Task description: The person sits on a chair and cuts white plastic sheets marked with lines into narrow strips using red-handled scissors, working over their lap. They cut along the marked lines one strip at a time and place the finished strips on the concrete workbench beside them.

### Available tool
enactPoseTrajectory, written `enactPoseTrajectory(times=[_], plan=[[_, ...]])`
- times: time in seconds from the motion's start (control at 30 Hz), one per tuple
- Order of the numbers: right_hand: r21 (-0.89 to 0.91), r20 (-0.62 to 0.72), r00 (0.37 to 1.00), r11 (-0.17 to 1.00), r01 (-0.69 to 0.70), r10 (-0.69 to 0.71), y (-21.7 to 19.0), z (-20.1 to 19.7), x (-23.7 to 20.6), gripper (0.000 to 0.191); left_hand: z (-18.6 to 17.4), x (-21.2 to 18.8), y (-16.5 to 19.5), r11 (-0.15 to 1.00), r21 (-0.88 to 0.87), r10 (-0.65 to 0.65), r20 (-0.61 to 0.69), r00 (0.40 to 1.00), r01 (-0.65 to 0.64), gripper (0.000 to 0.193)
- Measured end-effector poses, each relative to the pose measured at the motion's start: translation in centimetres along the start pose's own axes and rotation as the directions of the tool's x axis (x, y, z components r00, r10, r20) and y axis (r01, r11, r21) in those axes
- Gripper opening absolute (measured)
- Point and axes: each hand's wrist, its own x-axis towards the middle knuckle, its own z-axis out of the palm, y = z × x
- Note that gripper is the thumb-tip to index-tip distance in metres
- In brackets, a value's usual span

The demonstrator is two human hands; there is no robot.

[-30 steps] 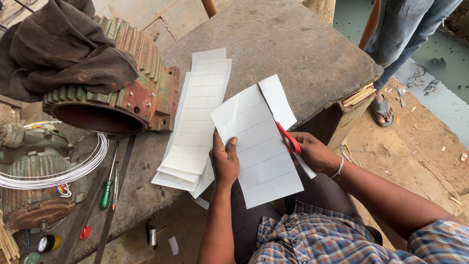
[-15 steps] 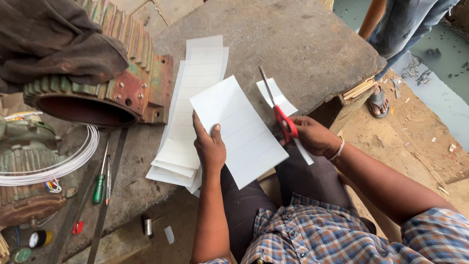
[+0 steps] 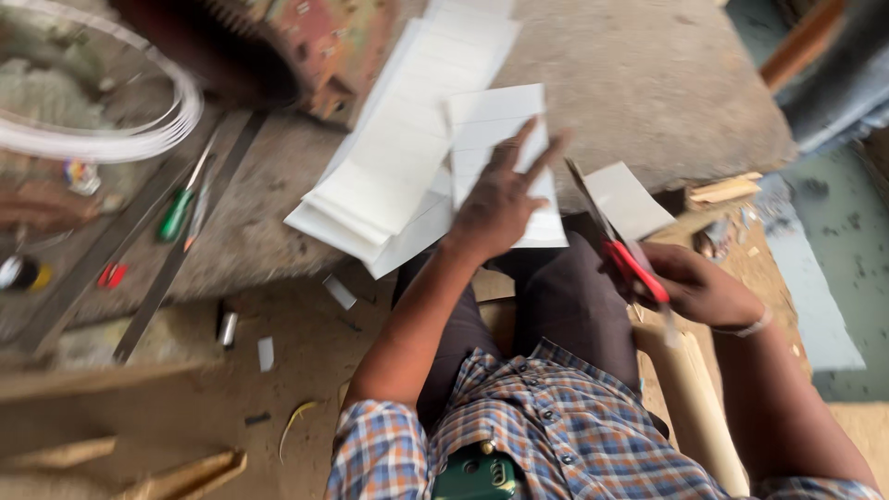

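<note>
My left hand (image 3: 500, 199) lies flat with fingers spread on a white lined paper sheet (image 3: 495, 130), pressing it down beside a stack of white paper sheets (image 3: 398, 167) on the grey stone slab (image 3: 648, 83). My right hand (image 3: 694, 287) grips red-handled scissors (image 3: 616, 245), blades pointing up and away, just right of the sheet. A small cut piece of white paper (image 3: 630, 199) sits behind the scissors near the slab's edge. The picture is motion-blurred.
A rusty ribbed motor housing (image 3: 306, 46) stands at the slab's far left. A coil of white wire (image 3: 120, 130), a green-handled screwdriver (image 3: 181, 208) and long metal strips (image 3: 148, 250) lie to the left. Paper scraps (image 3: 338, 292) litter the dirt floor. Another person's leg (image 3: 843, 83) is at upper right.
My left hand has laid the lined sheet down next to the stack and spread its fingers over it. The right hand with the scissors moved away to the right. The view swung left.
</note>
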Motion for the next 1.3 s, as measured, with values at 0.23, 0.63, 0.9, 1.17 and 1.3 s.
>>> enactPoseTrajectory(times=[0.23, 0.63, 0.9, 1.17, 1.3], plan=[[0.190, 0.295, 0.955, 0.981, -0.046, -0.012, 3.0, -1.2, -0.2, 0.055, -1.7, -2.1, 3.2, 0.924, 0.224, 0.325, -0.026, 0.945, -0.311, 0.043], [0.344, -0.127, 0.987, 0.929, 0.140, -0.102, 1.5, 3.6, -0.7, 0.057, -19.0, -15.3, -13.7, 0.591, 0.625, -0.044, -0.606, 0.794, 0.510, 0.048], [0.344, -0.297, 0.948, 0.913, 0.219, -0.116, 1.1, 5.7, -1.8, 0.049, -20.4, -18.9, -12.3, 0.263, 0.726, -0.158, -0.617, 0.771, 0.636, 0.068], [0.302, -0.671, 0.739, 0.886, 0.353, -0.066, 6.9, 8.5, -0.4, 0.029, -4.0, -12.5, -0.9, 0.610, -0.527, -0.667, 0.062, 0.742, 0.592, 0.049], [0.260, -0.660, 0.745, 0.900, 0.351, -0.100, 10.5, 9.4, 0.1, 0.024, -1.6, -9.6, 0.0, 0.519, -0.586, -0.749, 0.040, 0.662, 0.622, 0.047]])
